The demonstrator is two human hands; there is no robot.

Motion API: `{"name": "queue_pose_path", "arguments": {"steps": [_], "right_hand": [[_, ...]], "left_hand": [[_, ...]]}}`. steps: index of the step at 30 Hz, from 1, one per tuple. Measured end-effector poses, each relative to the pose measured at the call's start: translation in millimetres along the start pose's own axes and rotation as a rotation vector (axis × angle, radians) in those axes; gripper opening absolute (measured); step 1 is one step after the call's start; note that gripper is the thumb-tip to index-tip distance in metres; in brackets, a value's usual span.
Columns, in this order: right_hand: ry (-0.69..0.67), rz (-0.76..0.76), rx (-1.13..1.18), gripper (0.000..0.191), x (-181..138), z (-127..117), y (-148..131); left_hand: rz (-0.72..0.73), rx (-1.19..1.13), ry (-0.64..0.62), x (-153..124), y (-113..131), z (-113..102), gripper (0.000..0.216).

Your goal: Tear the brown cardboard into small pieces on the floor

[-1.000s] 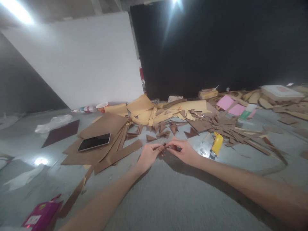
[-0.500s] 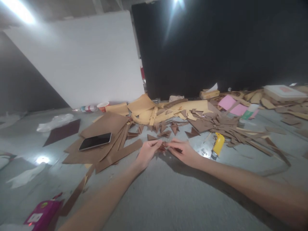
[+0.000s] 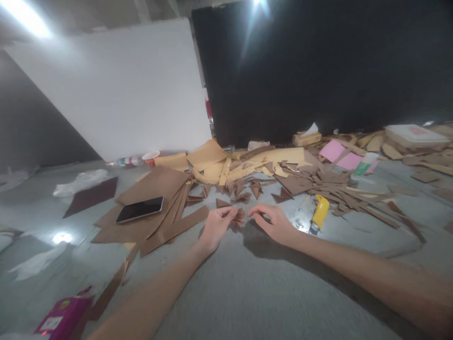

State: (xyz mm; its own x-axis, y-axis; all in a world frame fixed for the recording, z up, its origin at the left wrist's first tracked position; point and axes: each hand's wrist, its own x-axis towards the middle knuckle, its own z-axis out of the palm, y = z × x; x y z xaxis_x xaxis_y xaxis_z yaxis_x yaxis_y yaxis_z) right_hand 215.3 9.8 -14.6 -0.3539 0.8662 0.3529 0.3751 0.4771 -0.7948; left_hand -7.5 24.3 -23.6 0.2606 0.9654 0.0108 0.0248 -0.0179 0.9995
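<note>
My left hand pinches a small folded brown paper piece just above the grey floor. My right hand hovers a little to the right of that piece, fingers curled with thumb and forefinger close together and nothing visible between them. Several small brown paper triangles lie scattered just beyond both hands. A yellow utility knife rests on the floor right of my right hand.
A black phone lies on brown cardboard sheets at left. Tan paper scraps and brown strips pile up behind. A pink sheet, a green glue bottle, a red cup and a magenta packet are around.
My right hand has come off the folded piece and drawn slightly right. The left hand keeps hold of the piece.
</note>
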Motion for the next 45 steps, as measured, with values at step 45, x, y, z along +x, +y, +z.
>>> {"name": "queue_pose_path", "arguments": {"steps": [45], "right_hand": [[-0.074, 0.052, 0.015, 0.032, 3.8, 2.6, 3.2]], "left_hand": [[0.130, 0.474, -0.114, -13.1, 15.5, 15.2, 0.039]]}}
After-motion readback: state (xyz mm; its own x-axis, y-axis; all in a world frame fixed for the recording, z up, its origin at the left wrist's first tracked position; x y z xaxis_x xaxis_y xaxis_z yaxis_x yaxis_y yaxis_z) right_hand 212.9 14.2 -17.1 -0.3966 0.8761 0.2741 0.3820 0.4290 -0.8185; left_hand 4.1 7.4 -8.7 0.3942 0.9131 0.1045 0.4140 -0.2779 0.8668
